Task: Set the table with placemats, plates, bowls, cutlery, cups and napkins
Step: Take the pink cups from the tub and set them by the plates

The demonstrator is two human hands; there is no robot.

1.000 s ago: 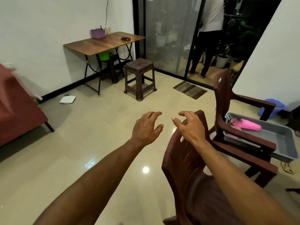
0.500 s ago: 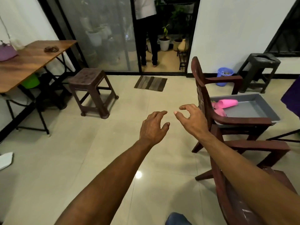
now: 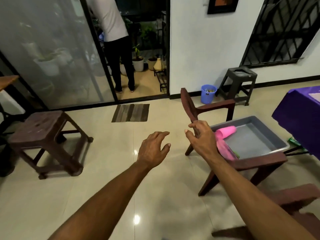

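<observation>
A pink cup [image 3: 226, 131] is seen lying on its side in a grey tray [image 3: 270, 127] set on a brown chair [image 3: 259, 161]. Just left of it, the right hand [image 3: 202, 141] and left hand [image 3: 153, 149] are held out, fingers loosely spread, nothing gripped.

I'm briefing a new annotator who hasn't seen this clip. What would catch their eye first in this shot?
Two bare hands reach forward mid-frame, the left hand and right hand, both empty with fingers spread. Right of them, a grey tray holding a pink cup lying on its side sits on a brown chair. At the far right edge hangs a purple tablecloth.
</observation>
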